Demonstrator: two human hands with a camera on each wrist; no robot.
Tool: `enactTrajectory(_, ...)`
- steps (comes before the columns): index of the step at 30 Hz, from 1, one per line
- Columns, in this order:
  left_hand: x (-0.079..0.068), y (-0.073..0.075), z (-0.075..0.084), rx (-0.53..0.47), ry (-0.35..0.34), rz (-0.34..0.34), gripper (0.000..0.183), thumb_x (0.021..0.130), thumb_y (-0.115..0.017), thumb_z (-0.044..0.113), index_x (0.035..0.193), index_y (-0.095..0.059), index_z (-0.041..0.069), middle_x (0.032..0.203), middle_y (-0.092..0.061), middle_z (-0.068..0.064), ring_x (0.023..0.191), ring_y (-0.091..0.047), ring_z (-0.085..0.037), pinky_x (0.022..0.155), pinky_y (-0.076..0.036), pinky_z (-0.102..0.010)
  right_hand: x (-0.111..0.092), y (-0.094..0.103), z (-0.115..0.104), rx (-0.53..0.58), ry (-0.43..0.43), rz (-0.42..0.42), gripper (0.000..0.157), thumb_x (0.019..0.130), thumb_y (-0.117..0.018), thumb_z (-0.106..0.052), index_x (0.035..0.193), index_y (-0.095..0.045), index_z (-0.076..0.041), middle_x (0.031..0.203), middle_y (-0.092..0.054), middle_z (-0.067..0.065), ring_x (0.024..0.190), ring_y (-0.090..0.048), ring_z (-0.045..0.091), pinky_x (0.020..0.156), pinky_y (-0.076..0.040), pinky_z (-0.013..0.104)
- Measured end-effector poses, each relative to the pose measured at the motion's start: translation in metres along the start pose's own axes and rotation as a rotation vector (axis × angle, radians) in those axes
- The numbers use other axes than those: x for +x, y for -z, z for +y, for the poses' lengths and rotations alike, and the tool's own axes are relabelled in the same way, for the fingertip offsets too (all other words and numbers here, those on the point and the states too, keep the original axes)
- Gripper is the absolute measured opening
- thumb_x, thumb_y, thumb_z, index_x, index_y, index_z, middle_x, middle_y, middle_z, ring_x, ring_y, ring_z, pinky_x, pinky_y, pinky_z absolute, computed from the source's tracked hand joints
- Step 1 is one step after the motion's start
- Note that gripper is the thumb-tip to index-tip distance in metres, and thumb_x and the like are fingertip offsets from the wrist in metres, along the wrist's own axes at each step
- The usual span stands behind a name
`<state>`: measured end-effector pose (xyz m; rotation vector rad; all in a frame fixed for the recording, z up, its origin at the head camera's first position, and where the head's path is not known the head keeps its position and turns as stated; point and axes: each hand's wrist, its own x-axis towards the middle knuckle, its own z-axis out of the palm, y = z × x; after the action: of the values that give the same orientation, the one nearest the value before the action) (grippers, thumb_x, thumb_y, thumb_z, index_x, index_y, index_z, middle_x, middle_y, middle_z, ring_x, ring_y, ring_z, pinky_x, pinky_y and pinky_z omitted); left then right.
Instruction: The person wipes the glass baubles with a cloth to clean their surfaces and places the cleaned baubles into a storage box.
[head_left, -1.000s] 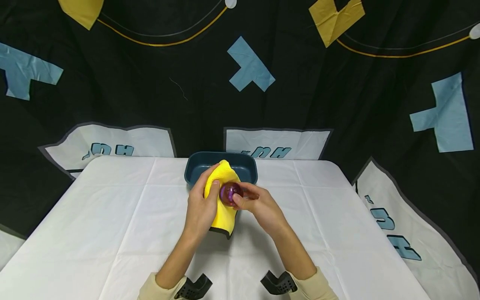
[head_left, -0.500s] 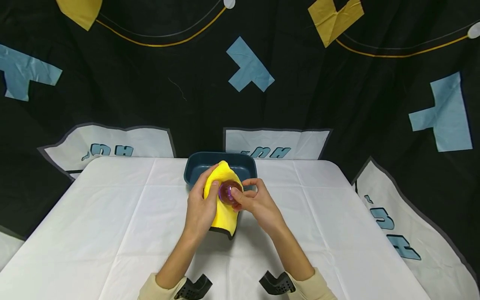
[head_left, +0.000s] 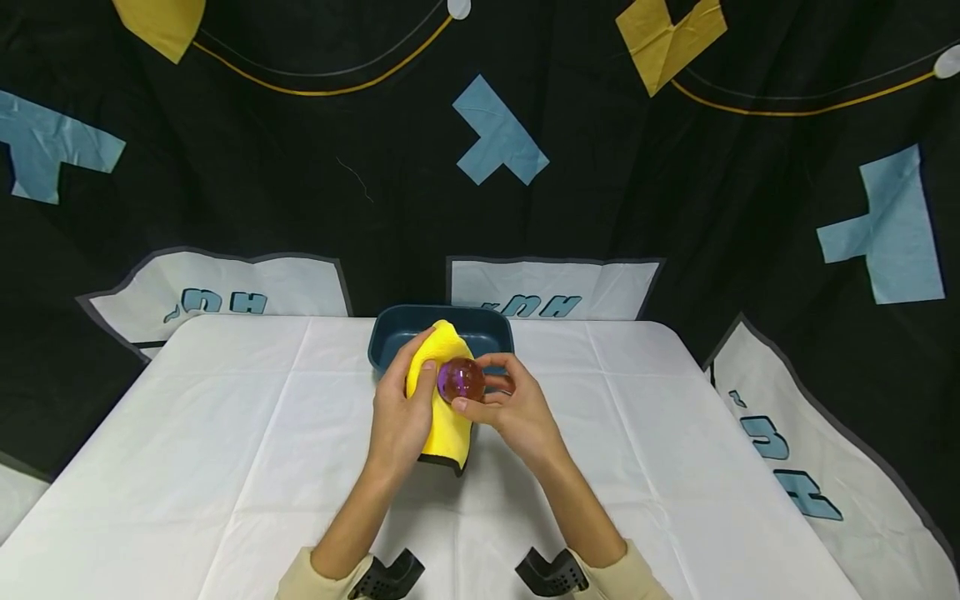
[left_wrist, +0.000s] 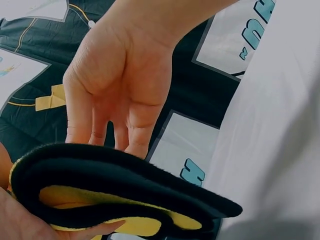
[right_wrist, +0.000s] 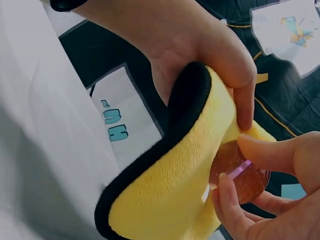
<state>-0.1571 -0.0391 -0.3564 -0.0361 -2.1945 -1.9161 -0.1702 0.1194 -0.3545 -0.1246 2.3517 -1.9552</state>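
Note:
A yellow cloth (head_left: 447, 433) with a black edge is held by my left hand (head_left: 397, 412), folded over along its length. My right hand (head_left: 525, 412) holds a clear, purple-amber ball (head_left: 461, 381) against the cloth's face, thumb at its lower side and fingers on its right. In the right wrist view the ball (right_wrist: 232, 175) sits between the right thumb and fingers, backed by the cloth (right_wrist: 175, 180). The left wrist view shows the cloth's black edge (left_wrist: 125, 175) folded in a loop, partly hiding the right hand's fingertips.
Behind the hands, a dark blue rectangular tub (head_left: 491, 329) stands at the table's far edge, its front partly hidden by hands and cloth. A white sheet (head_left: 300, 450) covers the table. A black curtain (head_left: 300, 167) with taped blue and yellow shapes hangs behind.
The right hand's thumb has shifted from the ball's front to its lower edge, uncovering more of it. The ball looks turned in the fingers. The left hand and cloth have barely moved.

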Motion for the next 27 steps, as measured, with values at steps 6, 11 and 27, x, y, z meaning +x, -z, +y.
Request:
enactTrajectory(6, -0.0004, 0.0002, 0.0012, -0.012, -0.015, -0.006, 0.042, 0.107, -0.050, 0.024, 0.148, -0.049, 0.035, 0.138, -0.054, -0.001, 0.104, -0.062, -0.026, 0.085, -0.059, -0.038, 0.0011, 0.0021, 0.0015, 0.018, -0.038, -0.016, 0.053, 0.083, -0.083, -0.024, 0.132, -0.061, -0.019, 0.121, -0.071, 0.009, 0.093, -0.071, 0.021, 0.094, -0.056, 0.040)
enactTrajectory(11, -0.0017, 0.0001, 0.0024, -0.015, -0.007, -0.009, 0.042, 0.107, -0.050, 0.025, 0.147, -0.049, 0.037, 0.138, -0.054, 0.001, 0.107, -0.061, -0.024, 0.088, -0.059, -0.039, 0.0018, 0.0061, 0.0020, 0.031, -0.059, -0.073, 0.051, 0.087, -0.078, -0.028, 0.134, -0.062, -0.016, 0.114, -0.074, 0.010, 0.092, -0.072, 0.022, 0.098, -0.054, 0.044)
enactTrajectory(27, -0.0004, -0.0003, 0.0006, -0.023, -0.017, -0.009, 0.043, 0.107, -0.050, 0.023, 0.148, -0.049, 0.034, 0.142, -0.052, 0.000, 0.112, -0.059, -0.025, 0.092, -0.057, -0.040, 0.0059, 0.0046, 0.0061, 0.017, -0.035, -0.101, 0.053, 0.096, -0.067, -0.046, 0.134, -0.061, -0.010, 0.116, -0.071, 0.010, 0.096, -0.070, 0.022, 0.096, -0.057, 0.038)
